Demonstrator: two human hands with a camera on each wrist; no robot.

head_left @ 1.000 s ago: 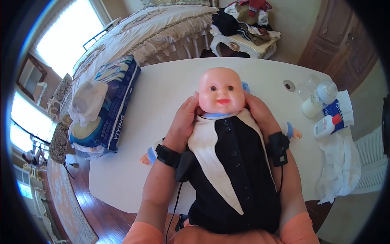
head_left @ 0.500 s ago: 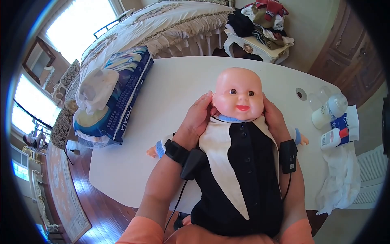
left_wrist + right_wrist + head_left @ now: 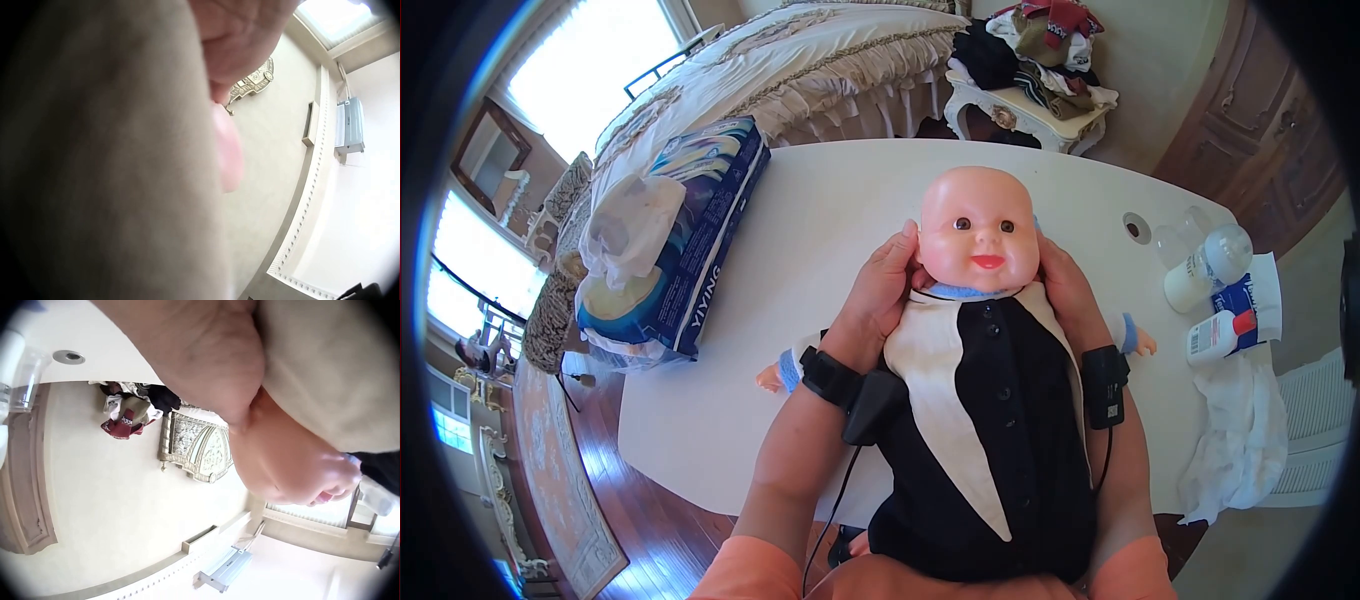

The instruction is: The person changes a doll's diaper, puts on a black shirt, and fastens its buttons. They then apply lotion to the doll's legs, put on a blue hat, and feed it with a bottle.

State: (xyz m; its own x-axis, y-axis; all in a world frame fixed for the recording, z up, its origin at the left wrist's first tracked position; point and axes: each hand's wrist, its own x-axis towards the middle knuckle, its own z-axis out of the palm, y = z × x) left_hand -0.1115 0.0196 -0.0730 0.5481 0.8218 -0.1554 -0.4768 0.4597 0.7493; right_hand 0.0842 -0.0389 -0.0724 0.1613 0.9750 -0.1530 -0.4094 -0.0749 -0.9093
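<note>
A bald baby doll (image 3: 960, 410) lies face up in front of me, wearing a black and cream buttoned vest over blue-trimmed sleeves. In the head view, my left hand (image 3: 884, 280) holds its head and neck from the left, thumb up along the jaw. On the opposite side, my right hand (image 3: 1068, 285) supports the head the same way. The fingers of both hands are hidden behind the doll. Pale cloth fills much of the left wrist view beside my hand. From the right wrist, the doll's head (image 3: 281, 456) shows against my palm.
On the white table (image 3: 820, 210), a blue YIYING pack (image 3: 705, 250) with wipes on it stands left. At right are a baby bottle (image 3: 1195, 275), a red-capped white bottle (image 3: 1215, 337), a blue packet (image 3: 1250, 295) and crumpled white cloth (image 3: 1235, 430). Clothes (image 3: 1040, 55) are heaped beyond.
The head view has swung slightly, so doll and table items sit farther right in it. Both hands keep their hold on the doll's head; a blue bit behind it is now mostly covered.
</note>
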